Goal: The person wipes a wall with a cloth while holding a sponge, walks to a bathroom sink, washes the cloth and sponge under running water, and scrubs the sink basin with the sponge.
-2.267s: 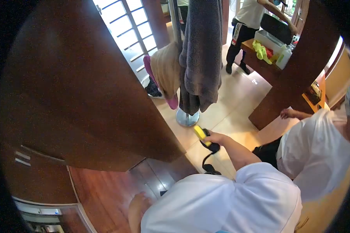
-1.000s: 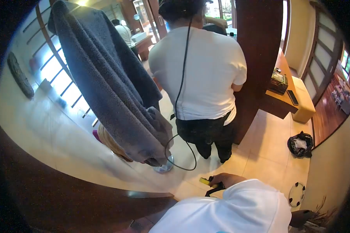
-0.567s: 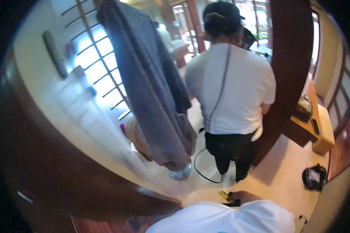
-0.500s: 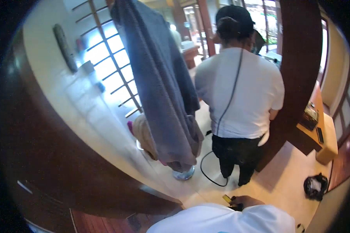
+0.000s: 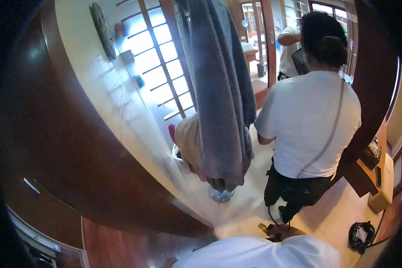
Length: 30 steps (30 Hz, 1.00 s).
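Note:
My right hand [image 5: 285,232] shows just past the front of my white shirt [image 5: 254,252], low in the view. Its fingers are closed around a small yellow-and-black object [image 5: 263,228], whose kind I cannot make out. A thin black cable [image 5: 272,216] hangs by the legs of the person ahead and ends close to this hand; whether they touch is unclear. Only a sliver of my left hand [image 5: 169,262] appears at the bottom edge, its fingers hidden.
A person in a white shirt [image 5: 312,120] stands close ahead, back turned; another person [image 5: 290,53] is beyond. Grey towels [image 5: 223,98] hang on a stand with a round base [image 5: 221,194]. Dark wood panelling [image 5: 98,156] curves at left. A black bag [image 5: 361,236] lies right, below a desk [image 5: 373,172].
My view has turned left, so the towels and the person ahead sit further right. Another person now shows beyond. A bit of my left hand has appeared. My right hand still holds the yellow-and-black object.

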Each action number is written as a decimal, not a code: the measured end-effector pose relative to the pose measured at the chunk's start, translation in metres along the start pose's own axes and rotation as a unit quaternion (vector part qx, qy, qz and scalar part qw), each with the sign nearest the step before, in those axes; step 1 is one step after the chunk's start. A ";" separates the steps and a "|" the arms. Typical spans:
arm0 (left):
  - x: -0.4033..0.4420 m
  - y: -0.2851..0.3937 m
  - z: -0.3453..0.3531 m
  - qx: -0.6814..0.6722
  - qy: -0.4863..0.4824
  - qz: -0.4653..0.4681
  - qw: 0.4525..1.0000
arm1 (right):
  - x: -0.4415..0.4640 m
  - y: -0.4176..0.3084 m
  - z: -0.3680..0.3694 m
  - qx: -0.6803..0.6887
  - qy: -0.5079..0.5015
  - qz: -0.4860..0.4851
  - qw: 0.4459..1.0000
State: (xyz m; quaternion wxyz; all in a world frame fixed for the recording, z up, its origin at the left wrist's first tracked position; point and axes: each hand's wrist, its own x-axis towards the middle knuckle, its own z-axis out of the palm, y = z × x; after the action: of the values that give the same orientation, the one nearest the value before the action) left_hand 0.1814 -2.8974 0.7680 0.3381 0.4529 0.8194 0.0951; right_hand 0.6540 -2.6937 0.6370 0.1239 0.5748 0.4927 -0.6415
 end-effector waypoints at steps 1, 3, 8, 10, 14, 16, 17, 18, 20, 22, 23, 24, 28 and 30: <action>-0.002 -0.011 0.004 -0.006 0.002 -0.004 1.000 | -0.002 -0.002 0.002 -0.006 0.002 -0.005 1.000; -0.009 -0.039 0.012 -0.015 0.003 -0.013 1.000 | -0.001 -0.002 0.013 -0.019 0.012 -0.020 1.000; -0.031 -0.122 0.013 -0.026 -0.017 -0.038 0.999 | -0.006 -0.004 0.051 -0.004 0.060 -0.071 0.996; -0.037 -0.157 0.008 -0.022 -0.033 -0.047 0.998 | -0.028 -0.010 0.072 0.102 0.055 -0.086 0.990; -0.029 -0.209 -0.022 0.003 -0.069 -0.050 0.996 | -0.096 -0.048 0.107 0.060 0.078 0.009 0.995; -0.016 -0.221 -0.040 0.020 -0.077 -0.036 0.996 | -0.102 -0.026 0.128 0.088 0.112 0.051 0.989; -0.008 -0.227 -0.049 0.030 -0.080 -0.022 0.996 | -0.113 -0.025 0.141 0.117 0.129 0.072 0.982; -0.001 -0.232 -0.059 0.039 -0.082 -0.005 0.996 | -0.125 -0.026 0.153 0.146 0.145 0.091 0.974; 0.017 -0.238 -0.075 0.061 -0.110 0.004 0.992 | -0.162 -0.043 0.173 0.186 0.122 0.109 0.969; 0.038 -0.231 -0.087 0.073 -0.181 -0.038 0.980 | -0.175 -0.033 0.184 0.172 0.102 0.122 0.972; 0.053 -0.220 -0.084 0.077 -0.215 -0.053 0.972 | -0.165 -0.009 0.194 0.139 0.094 0.129 0.977; 0.056 -0.205 -0.079 0.039 -0.197 -0.063 0.978 | -0.115 0.068 0.209 0.143 0.108 0.121 0.976; 0.058 -0.174 -0.060 0.032 -0.198 -0.012 0.980 | -0.143 0.050 0.198 -0.013 0.071 0.130 0.989; 0.052 -0.163 -0.049 0.041 -0.216 0.009 0.975 | -0.151 0.044 0.191 -0.008 0.073 0.102 0.992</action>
State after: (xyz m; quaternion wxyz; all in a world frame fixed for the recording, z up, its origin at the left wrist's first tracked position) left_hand 0.0202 -2.9410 0.7051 0.4875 0.4835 0.7262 -0.0361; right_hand 0.6151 -2.9242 0.7169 0.1568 0.6664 0.4440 -0.5780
